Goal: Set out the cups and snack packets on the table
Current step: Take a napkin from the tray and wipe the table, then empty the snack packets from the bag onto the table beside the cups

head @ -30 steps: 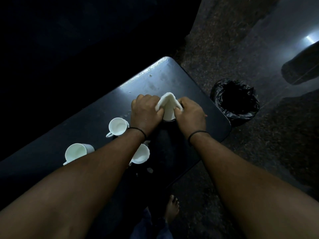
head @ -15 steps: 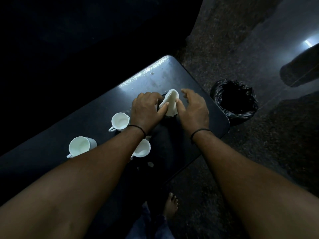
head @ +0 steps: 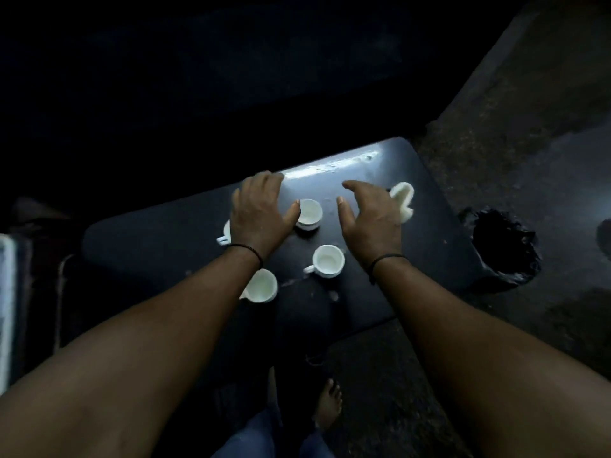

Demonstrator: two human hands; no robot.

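So four small white cups with handles sat on the dark table: one just beside my left hand, one between my wrists, one half under my left arm, one mostly hidden. My right hand hung loose beside a crumpled white cloth. Both hands were spread and held nothing. I saw no snack packets, so I guessed those were still to come.
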